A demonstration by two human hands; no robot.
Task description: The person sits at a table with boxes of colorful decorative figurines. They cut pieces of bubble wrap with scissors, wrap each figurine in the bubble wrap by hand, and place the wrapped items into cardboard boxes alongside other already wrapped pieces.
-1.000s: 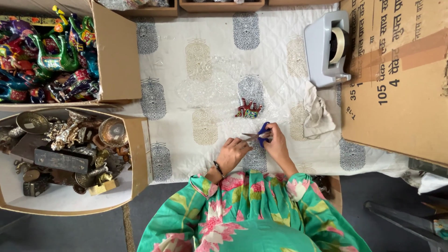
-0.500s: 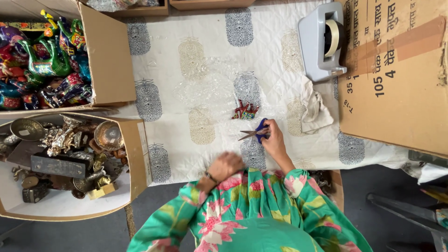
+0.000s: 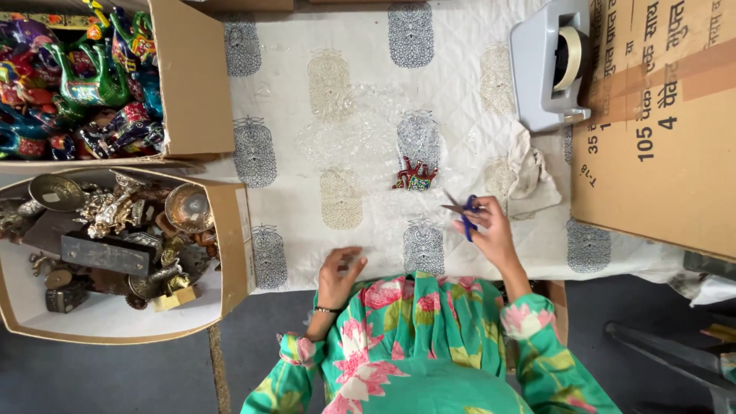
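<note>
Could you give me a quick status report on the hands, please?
Right hand holds blue-handled scissors. Left hand empty on bubble wrap. Small painted figurine beyond, nothing between.

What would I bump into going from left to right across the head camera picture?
Box of metal trinkets → left hand → small colourful figurine → right hand holding blue-handled scissors → white cloth → big cardboard box.
</note>
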